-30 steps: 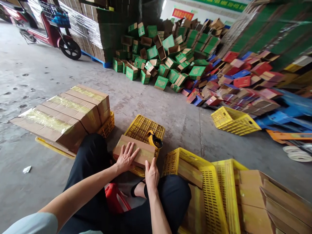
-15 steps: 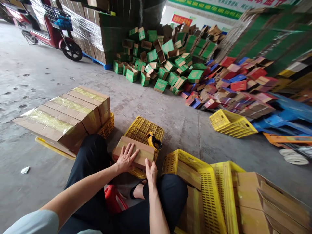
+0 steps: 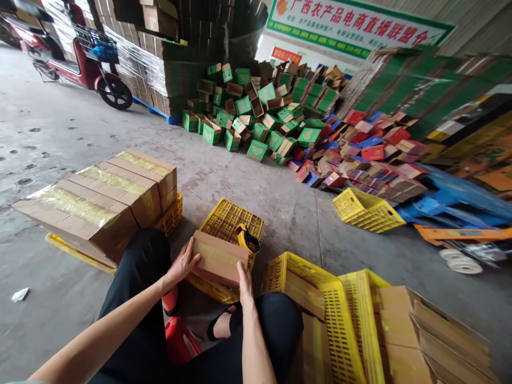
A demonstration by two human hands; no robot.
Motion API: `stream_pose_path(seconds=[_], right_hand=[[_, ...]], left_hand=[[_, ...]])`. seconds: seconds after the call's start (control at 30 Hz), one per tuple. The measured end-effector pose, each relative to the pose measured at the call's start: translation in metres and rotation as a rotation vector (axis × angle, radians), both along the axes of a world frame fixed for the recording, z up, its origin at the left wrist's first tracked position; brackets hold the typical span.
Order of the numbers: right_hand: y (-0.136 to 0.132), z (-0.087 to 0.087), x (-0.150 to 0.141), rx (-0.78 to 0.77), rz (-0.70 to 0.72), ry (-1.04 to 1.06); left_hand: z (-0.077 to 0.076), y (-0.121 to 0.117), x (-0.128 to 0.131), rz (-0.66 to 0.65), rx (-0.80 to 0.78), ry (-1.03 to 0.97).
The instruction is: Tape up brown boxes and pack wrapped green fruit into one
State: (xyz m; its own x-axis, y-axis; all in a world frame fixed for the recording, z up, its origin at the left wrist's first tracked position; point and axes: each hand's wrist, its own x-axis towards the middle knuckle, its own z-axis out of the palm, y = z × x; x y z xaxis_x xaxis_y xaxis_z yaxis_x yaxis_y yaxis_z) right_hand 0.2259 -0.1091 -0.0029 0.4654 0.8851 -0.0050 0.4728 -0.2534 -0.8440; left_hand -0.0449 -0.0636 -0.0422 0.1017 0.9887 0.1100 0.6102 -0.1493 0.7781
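A plain brown cardboard box (image 3: pixel 218 257) rests tilted on an upturned yellow plastic crate (image 3: pixel 232 218) in front of my knees. My left hand (image 3: pixel 183 263) grips the box's left end with curled fingers. My right hand (image 3: pixel 244 277) holds its near right corner. A yellow tape dispenser (image 3: pixel 248 241) lies on the crate just behind the box. Three taped brown boxes (image 3: pixel 96 194) sit in a row on a yellow crate to my left.
Yellow crates (image 3: pixel 320 288) with flat cardboard (image 3: pixel 424 336) stand at my right. Another yellow crate (image 3: pixel 366 210) lies further off. A heap of green, red and blue small boxes (image 3: pixel 288 117) fills the back. A red scooter (image 3: pixel 76 64) is parked far left. A red stool (image 3: pixel 180 338) is under me.
My left hand slid off the box's top to its left end, and both hands have tipped the box up. The view has lifted slightly.
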Motion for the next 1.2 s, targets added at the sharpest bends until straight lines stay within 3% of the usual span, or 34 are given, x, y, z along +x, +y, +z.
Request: stream_pose_path(seconds=[0.23,0.43,0.57,0.63,0.7,0.87,0.93,1.03,1.2], right_hand=[[-0.009,0.010,-0.005,0.042,-0.020,-0.076],[-0.027,0.058,-0.005,0.183,0.036,-0.334],[-0.035,0.086,-0.025,0.216,0.050,-0.557],[-0.033,0.092,-0.039,0.195,0.041,-0.609],[-0.027,0.095,-0.053,0.177,0.046,-0.612],[-0.005,0.096,-0.085,0.177,0.090,-0.543],[0.002,0.095,-0.096,0.193,0.141,-0.501],[0.008,0.096,-0.109,0.259,0.238,-0.476],[0.000,0.098,-0.112,0.305,0.316,-0.547]], left_hand=[[0.004,0.002,-0.011,-0.087,-0.132,-0.235],[0.001,-0.006,0.014,-0.164,-0.247,-0.361],[0.002,-0.002,0.035,-0.170,-0.290,-0.296],[0.014,0.001,0.038,-0.151,-0.257,-0.256],[0.035,-0.001,0.037,-0.194,-0.179,-0.264],[0.115,-0.020,0.037,-0.394,-0.022,-0.415],[0.137,-0.024,0.040,-0.443,0.023,-0.425],[0.145,-0.021,0.039,-0.425,0.108,-0.359],[0.132,-0.010,0.017,-0.361,0.240,-0.166]])
